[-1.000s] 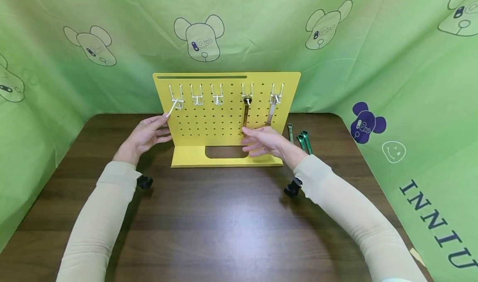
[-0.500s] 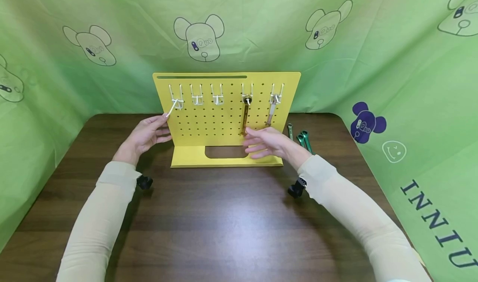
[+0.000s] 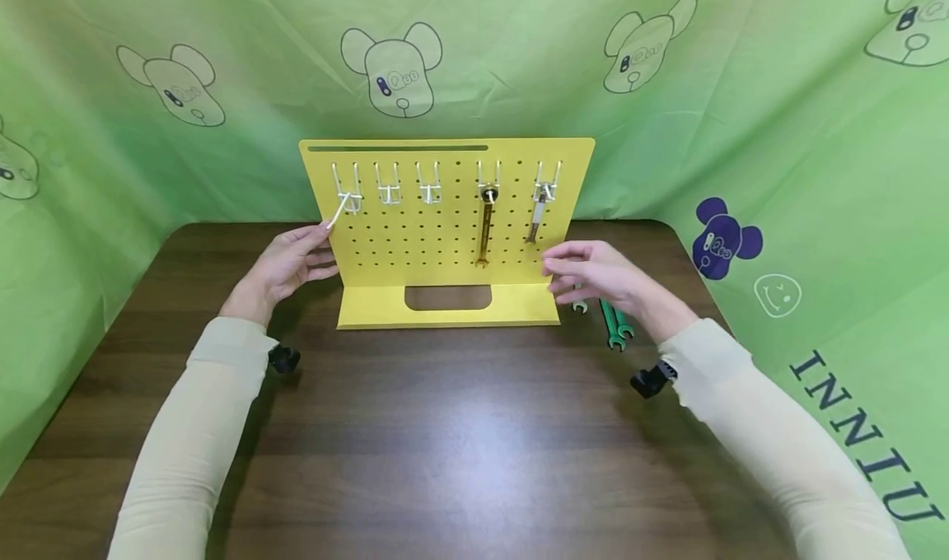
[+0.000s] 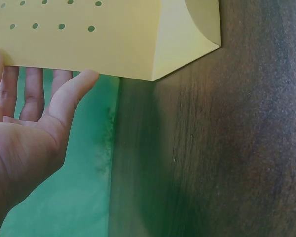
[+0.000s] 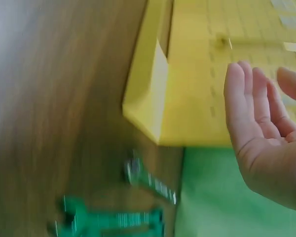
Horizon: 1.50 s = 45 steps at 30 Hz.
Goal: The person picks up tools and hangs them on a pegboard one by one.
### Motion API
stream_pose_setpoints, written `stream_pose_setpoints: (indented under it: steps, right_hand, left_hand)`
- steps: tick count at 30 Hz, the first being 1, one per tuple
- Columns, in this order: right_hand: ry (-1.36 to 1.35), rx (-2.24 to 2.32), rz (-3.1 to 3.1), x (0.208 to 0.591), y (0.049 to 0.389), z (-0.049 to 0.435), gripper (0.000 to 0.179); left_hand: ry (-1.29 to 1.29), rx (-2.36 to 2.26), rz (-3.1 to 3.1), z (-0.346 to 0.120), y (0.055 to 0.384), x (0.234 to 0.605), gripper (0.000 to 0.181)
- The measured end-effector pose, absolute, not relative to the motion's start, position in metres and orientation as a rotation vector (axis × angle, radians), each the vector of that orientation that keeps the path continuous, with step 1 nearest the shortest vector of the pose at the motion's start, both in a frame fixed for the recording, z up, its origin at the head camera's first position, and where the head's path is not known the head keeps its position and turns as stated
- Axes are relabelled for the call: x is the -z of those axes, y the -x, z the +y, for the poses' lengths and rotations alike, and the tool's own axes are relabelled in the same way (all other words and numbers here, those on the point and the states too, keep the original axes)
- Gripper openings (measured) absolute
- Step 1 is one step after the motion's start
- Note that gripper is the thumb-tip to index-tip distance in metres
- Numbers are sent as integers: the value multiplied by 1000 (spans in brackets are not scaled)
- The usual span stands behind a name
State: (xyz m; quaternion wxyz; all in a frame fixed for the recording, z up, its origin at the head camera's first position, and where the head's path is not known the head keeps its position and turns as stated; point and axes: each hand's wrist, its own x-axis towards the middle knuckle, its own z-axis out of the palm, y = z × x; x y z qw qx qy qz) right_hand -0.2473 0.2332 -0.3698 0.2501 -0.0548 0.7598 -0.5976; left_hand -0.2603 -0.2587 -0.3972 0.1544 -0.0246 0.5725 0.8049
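Note:
My left hand (image 3: pixel 278 272) holds the left edge of a yellow pegboard (image 3: pixel 408 247), thumb at the front and fingers reaching behind, as the left wrist view shows. Beyond the board's lower right side, my right hand (image 3: pixel 604 276) is in the air with nothing in it, fingers loosely extended. A brass-toned combination wrench (image 3: pixel 485 231) hangs from one white hook; a shorter silver wrench (image 3: pixel 537 218) hangs at the far right. On the table below my right hand lie green wrenches (image 3: pixel 614 329) and a small wrench (image 5: pixel 150 182), partly hidden by the hand in the head view.
Three white hooks on the board's left half hold nothing, among them the leftmost hook (image 3: pixel 348 198). The board's foot (image 3: pixel 371 309) stands on a dark wooden table (image 3: pixel 415 428). Green printed cloth (image 3: pixel 489 66) hangs behind and at both sides.
My right hand has left the lower end of the brass-toned wrench and moved right, toward the wrenches on the table. That wrench hangs on its hook. My left hand has stayed at the board's edge.

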Motion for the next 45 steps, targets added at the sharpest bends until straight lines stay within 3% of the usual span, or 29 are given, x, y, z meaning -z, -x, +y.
stream_pose_setpoints:
  steps: [6,13,21,34,45]
  right_hand:
    - [53,1595,2180,373,252,292,49]
    - [-101,1506,2227,401,254,337,73]
    - [-174,1337,2297,425,255,339,91]
    - [-193,1260,2399,427,259,330,83]
    - [-240,1341,2354,426,255,330,66]
  left_hand:
    - [90,-2301,1641,-258,259,397,15]
    - [91,-2291,1662,-257,260,396,16]
    - [124,-2294,1650,-257,259,398,14]
    - [83,-2294,1677,-255,259,393,15]
    - [95,-2293,1668,-256,255,394,14]
